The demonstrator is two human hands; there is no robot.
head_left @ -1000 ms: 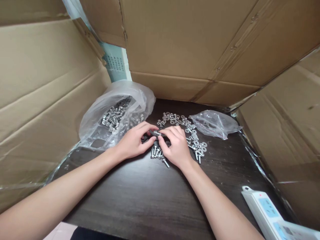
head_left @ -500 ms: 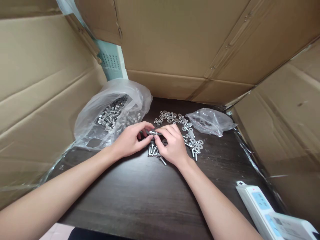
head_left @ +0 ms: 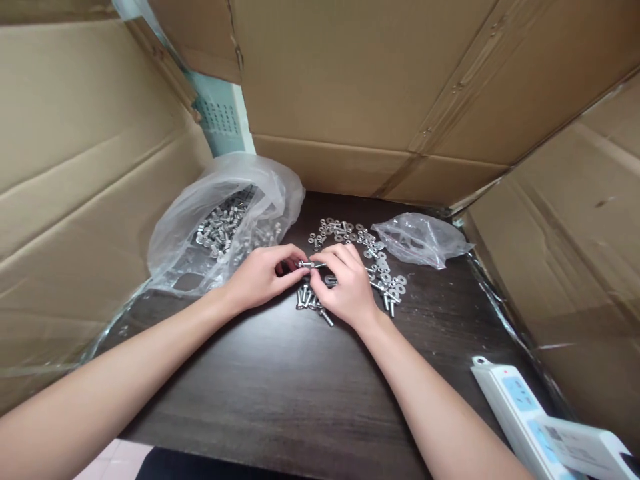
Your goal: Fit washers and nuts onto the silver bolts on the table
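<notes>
A small metal bolt (head_left: 312, 265) is held level between my two hands, above the dark table (head_left: 240, 387). My left hand (head_left: 265, 277) pinches its left end between thumb and fingertips. From the other side, the thumb and fingers of my right hand (head_left: 345, 283) close around the bolt, partly hiding it; a nut or washer on it is too small to make out. Just below the hands lie several finished-looking bolts (head_left: 306, 297). Loose washers and nuts (head_left: 383, 267) spread in an arc behind and to the right of my right hand.
At the left an open clear plastic bag (head_left: 175, 233) holds many bolts. Another crumpled plastic bag (head_left: 425, 237) lies at the back right. A white power strip (head_left: 505, 400) rests near the right edge. Cardboard walls (head_left: 350, 80) enclose the table on three sides.
Both hands stay together at the bolt, with small finger movements; the bolt's angle and visible part have changed slightly. The whole view has shifted a little.
</notes>
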